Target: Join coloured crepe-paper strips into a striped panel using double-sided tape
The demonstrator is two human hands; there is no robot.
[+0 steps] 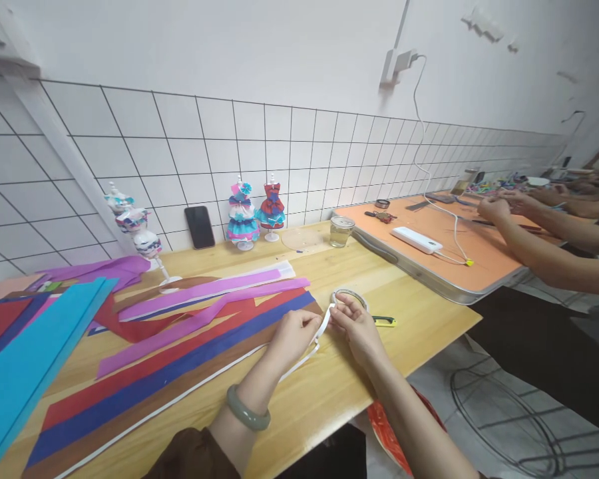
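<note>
Both hands are over the wooden table point(419, 332), pinching a narrow white strip point(324, 323) between them. My left hand point(295, 334), with a green bangle on its wrist, grips the strip at its left part. The strip's upper end is between the thumb and fingers of my right hand point(353, 324). Part of the strip hangs in a loop below the fingers. Just behind my right hand lies a roll of tape point(350, 297), partly hidden by it. A yellow and black cutter point(385, 321) is to its right. Long red, blue and brown fabric strips point(180, 369) lie left of my left hand.
Small dress forms point(243, 219) and a phone point(199, 227) are by the tiled wall. A glass cup point(341, 231) stands at the back. Turquoise fabric point(44, 359) lies far left. On the right, an orange table point(409, 226) holds a white power strip point(416, 240); other people's hands point(496, 207) are beyond.
</note>
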